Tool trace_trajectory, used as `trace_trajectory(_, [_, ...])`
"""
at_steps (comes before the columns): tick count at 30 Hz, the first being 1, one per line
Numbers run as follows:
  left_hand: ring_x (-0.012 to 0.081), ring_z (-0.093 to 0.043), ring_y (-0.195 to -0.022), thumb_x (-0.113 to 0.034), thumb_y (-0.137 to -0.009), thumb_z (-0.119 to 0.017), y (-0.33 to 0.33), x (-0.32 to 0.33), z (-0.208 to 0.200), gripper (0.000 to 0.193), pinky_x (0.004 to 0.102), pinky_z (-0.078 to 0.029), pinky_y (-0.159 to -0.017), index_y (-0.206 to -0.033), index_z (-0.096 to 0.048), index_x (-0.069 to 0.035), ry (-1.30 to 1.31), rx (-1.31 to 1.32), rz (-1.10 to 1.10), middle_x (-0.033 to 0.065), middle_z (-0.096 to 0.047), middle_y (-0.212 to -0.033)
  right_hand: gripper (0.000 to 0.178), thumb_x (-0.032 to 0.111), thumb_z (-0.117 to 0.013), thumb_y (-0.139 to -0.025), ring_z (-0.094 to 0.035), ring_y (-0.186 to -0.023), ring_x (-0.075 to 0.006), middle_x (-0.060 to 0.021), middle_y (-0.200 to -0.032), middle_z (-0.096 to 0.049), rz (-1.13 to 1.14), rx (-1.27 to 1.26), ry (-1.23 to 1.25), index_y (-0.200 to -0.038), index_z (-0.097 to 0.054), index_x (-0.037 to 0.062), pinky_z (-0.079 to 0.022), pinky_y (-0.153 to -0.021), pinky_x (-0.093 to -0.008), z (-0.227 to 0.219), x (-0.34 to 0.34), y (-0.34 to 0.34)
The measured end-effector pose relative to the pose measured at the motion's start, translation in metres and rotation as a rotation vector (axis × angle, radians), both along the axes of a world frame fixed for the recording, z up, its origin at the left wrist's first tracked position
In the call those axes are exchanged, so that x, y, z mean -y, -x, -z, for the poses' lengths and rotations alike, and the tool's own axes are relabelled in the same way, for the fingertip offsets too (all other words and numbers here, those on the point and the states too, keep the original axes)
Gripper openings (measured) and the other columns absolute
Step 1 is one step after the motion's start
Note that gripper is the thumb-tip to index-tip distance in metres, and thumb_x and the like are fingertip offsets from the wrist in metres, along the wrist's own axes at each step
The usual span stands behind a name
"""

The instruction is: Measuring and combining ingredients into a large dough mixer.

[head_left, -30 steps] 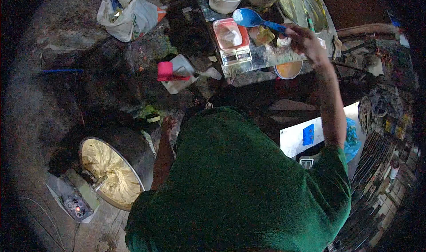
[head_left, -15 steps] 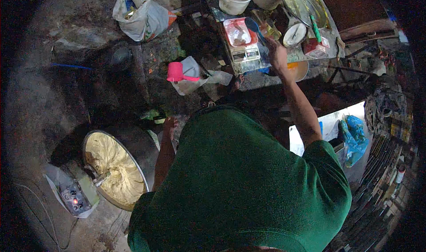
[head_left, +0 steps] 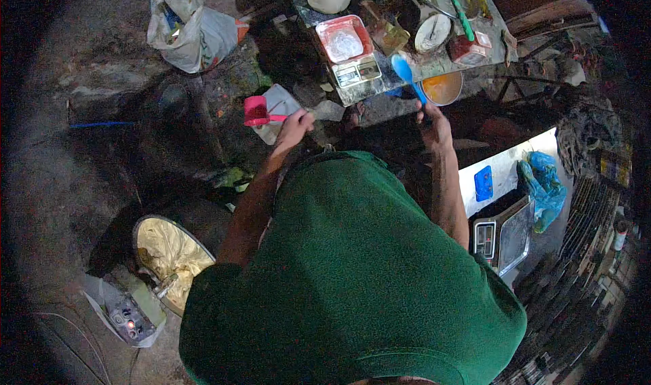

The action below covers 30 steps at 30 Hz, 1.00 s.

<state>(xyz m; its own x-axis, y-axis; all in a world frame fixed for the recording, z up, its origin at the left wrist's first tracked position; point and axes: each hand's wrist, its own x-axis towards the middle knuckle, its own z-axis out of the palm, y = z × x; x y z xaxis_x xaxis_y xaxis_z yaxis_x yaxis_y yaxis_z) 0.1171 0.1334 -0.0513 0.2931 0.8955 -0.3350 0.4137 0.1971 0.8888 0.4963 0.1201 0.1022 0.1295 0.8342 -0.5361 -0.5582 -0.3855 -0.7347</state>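
Left hand [head_left: 295,126] closed on handle of pink scoop [head_left: 256,111], held over dark littered floor [head_left: 102,154]. Right hand [head_left: 432,122] clasping blue spoon [head_left: 405,73] at edge of cluttered worktable [head_left: 380,90], beside orange bowl [head_left: 442,88]. Red tray [head_left: 344,37] atop small scale on table; mixer bowl of pale batter [head_left: 169,256] lower left; second scale [head_left: 502,232] at right.

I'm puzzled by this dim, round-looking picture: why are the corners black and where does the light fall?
Head view: the fisheye lens leaves black corners and bends edges near the rim; light falls on the cluttered table, the white plastic bag and the batter-filled pot; the floor between is in deep shadow; the right hand is slightly soft.
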Motion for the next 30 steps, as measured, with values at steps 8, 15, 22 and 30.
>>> trace_trajectory(8, [0.0327,-0.062,-0.094,-0.027,-0.087,-0.056,-0.116,-0.055,0.03,0.054,0.04,-0.047,-0.085,-0.133,-0.041,-0.003,-0.173,-0.035,0.268,0.0234,-0.063,-0.103,0.025,0.013,-0.047,-0.096,-0.052,-0.07,-0.0086,-0.0014,-0.093,-0.061,0.054,-0.101,0.054,-0.118,-0.054,0.0023,-0.043,-0.064,-0.0222,0.006,0.038,-0.013])
trace_trajectory(15, [0.0436,-0.053,-0.111,-0.031,-0.084,-0.057,-0.159,-0.082,0.038,0.082,0.0481,-0.041,-0.096,-0.146,-0.012,-0.001,-0.196,-0.38,0.447,0.0315,-0.053,-0.12,0.023,0.01,-0.047,-0.095,-0.054,-0.072,-0.0107,-0.0042,-0.091,-0.063,-0.059,0.079,0.039,-0.114,-0.055,0.0005,-0.045,-0.065,-0.0238,0.02,0.006,-0.029])
trace_trajectory(22, [0.0458,-0.056,-0.105,-0.031,-0.087,-0.055,-0.191,-0.118,0.032,0.09,0.0528,-0.044,-0.091,-0.147,0.007,-0.007,-0.1,-0.59,0.52,0.0296,-0.06,-0.106,0.019,0.006,-0.051,-0.093,-0.054,-0.071,-0.0101,-0.0057,-0.093,-0.064,-0.046,0.314,0.028,-0.111,-0.055,0.0012,-0.046,-0.065,-0.0237,-0.016,-0.02,-0.028])
trace_trajectory(30, [0.0391,-0.066,-0.08,-0.022,-0.082,-0.055,-0.184,-0.11,0.068,0.081,0.0494,-0.052,-0.07,-0.148,-0.009,-0.007,-0.245,-0.574,0.383,0.0286,-0.064,-0.095,0.019,0.006,-0.052,-0.093,-0.053,-0.071,-0.0092,-0.0051,-0.093,-0.064,-0.136,0.455,0.0,-0.111,-0.056,0.003,-0.044,-0.066,-0.0237,-0.033,-0.024,-0.022])
